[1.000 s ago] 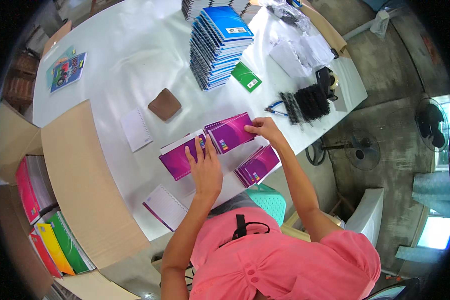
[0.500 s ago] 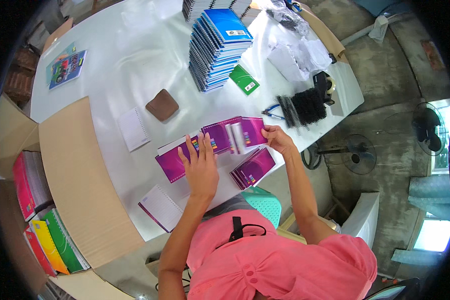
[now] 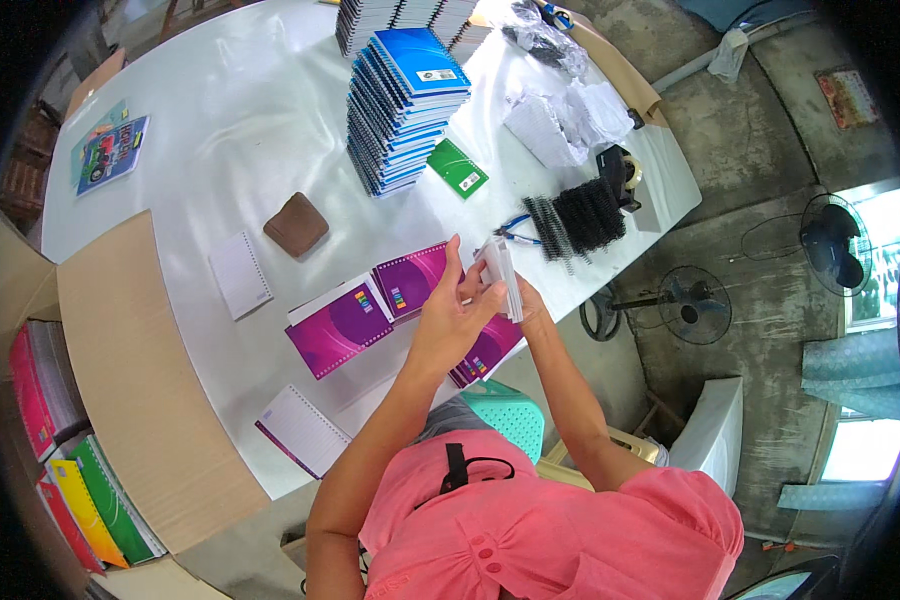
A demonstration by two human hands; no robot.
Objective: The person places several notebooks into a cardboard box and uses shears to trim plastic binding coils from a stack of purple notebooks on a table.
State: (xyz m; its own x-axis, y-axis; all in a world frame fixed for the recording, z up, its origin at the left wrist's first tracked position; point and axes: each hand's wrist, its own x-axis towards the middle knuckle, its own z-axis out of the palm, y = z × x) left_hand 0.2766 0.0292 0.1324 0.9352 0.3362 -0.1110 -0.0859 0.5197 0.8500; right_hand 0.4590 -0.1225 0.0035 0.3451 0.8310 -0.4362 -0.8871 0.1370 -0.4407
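Observation:
Both my hands hold a thick stack of small white notebook sheets (image 3: 511, 283) on edge above the table's near edge. My right hand (image 3: 532, 303) grips its right side. The fingers and thumb of my left hand (image 3: 460, 312) close on its left side; some fingertips are hidden. Left of my hands lie purple notebook pads with punched edges, one nearer (image 3: 338, 328) and one overlapping it farther right (image 3: 408, 277). Below my hands, partly covered by them, sits another pile of purple notebook pads (image 3: 492, 350).
A tall stack of blue spiral notebooks (image 3: 395, 120) stands beyond, beside a green notebook (image 3: 458, 168). Black spiral coils (image 3: 590, 218), pliers (image 3: 518, 230) and a tape dispenser (image 3: 618, 175) lie right. Leftward are a brown block (image 3: 296, 225), loose sheets (image 3: 240, 275) and cardboard (image 3: 150, 360).
My left hand has left the purple pad and moved right to the stack in my right hand. That stack now stands with its white pages showing. The whole view has shifted slightly.

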